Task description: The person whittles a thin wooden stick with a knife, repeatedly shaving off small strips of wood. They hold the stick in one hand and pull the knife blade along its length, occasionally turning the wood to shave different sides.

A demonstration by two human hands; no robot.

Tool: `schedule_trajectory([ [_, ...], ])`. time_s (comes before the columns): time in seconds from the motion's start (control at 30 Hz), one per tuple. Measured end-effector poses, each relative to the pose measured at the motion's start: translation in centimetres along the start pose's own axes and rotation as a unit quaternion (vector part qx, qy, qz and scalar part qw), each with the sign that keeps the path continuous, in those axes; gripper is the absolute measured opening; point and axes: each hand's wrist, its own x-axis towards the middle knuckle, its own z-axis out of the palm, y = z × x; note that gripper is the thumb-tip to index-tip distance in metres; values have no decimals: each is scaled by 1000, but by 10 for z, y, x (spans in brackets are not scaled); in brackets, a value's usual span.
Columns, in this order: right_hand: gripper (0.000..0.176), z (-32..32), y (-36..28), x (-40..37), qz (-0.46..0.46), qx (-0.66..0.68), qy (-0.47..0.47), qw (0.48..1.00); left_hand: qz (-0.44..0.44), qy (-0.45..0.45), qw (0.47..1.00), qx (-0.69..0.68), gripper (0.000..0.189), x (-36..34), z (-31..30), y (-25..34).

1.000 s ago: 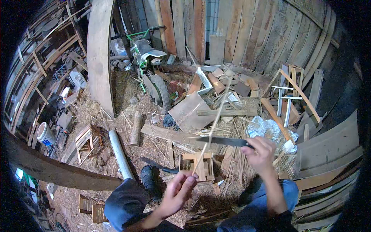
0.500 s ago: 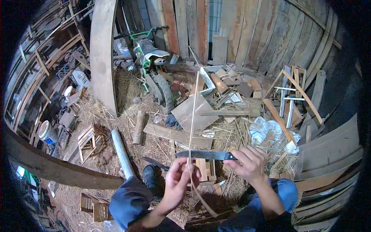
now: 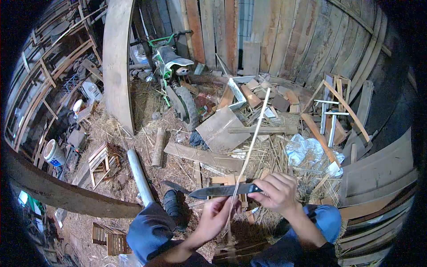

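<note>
My right hand [image 3: 278,192] is closed round the black handle of a knife [image 3: 218,191], whose dark blade points left. That blade lies across a long, thin pale strip of wood or cane [image 3: 253,142]. My left hand [image 3: 216,218] pinches the strip just below the blade, between thumb and fingers. From there the strip rises to the upper right, and its lower end hangs down between my knees. A second dark blade [image 3: 175,187] shows on the ground beside my boot [image 3: 175,207].
A round pale post [image 3: 140,175] slants down to my left knee. Wood scraps and a flat board [image 3: 224,129] lie ahead on straw. A green motorbike [image 3: 173,66] stands behind them. White plastic [image 3: 307,149] lies to the right, near stacked boards [image 3: 378,213].
The strip has tilted from nearly upright to leaning right. The knife and right hand have shifted left and down; my left hand has moved slightly lower and right.
</note>
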Motion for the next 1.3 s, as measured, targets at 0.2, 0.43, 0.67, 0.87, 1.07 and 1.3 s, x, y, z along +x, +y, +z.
schedule_trajectory([
  [0.2,31,1,-8,9,-5,29,12,999,0,16,999,-41,29,-1,3,5],
  [0.43,31,-9,1,7,-18,0,15,1000,-4,3,999,-38,27,-5,-1,0],
  [0.67,23,-9,49,-28,81,-47,29,995,-35,-13,998,-59,25,-10,-23,-5],
  [0.87,21,-34,57,-43,191,-98,68,974,-16,85,994,-71,23,-9,-54,-25],
  [1.07,26,-15,22,-30,122,-20,-16,992,-54,90,980,-169,22,-7,-45,-24],
  [1.3,26,-6,23,-17,126,-7,9,992,28,114,983,-142,28,11,-22,-10],
])
